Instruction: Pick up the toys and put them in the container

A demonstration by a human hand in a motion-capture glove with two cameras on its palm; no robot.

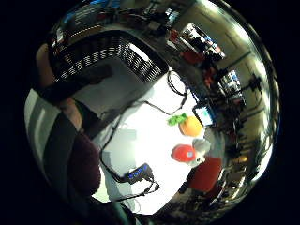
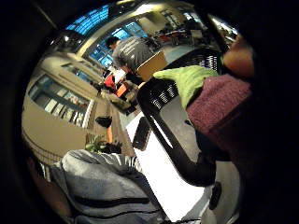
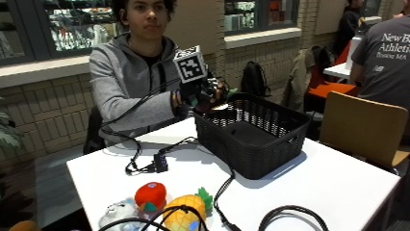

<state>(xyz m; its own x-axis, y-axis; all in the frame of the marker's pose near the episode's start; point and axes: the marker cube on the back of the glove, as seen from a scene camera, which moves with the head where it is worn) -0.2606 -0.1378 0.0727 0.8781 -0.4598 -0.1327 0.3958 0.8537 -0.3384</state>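
The gloved right hand [image 3: 200, 96] is held above the near rim of the black basket [image 3: 256, 144], fingers curled round a plush toy [image 2: 205, 95] with a green top and maroon body, seen close against the palm. Three toys are left on the surface [image 3: 346, 187]: a red one [image 3: 150, 195], a pineapple [image 3: 185, 211] and a grey-white one [image 3: 118, 212], grouped near the front edge, well apart from the basket.

If released too early, the toy may strike the rim and fall outside, since the hand is judged to sit over the rim, not the centre. Cables [image 3: 221, 192] lie between basket and toys and could be snagged. The basket mouth is wide and unobstructed.
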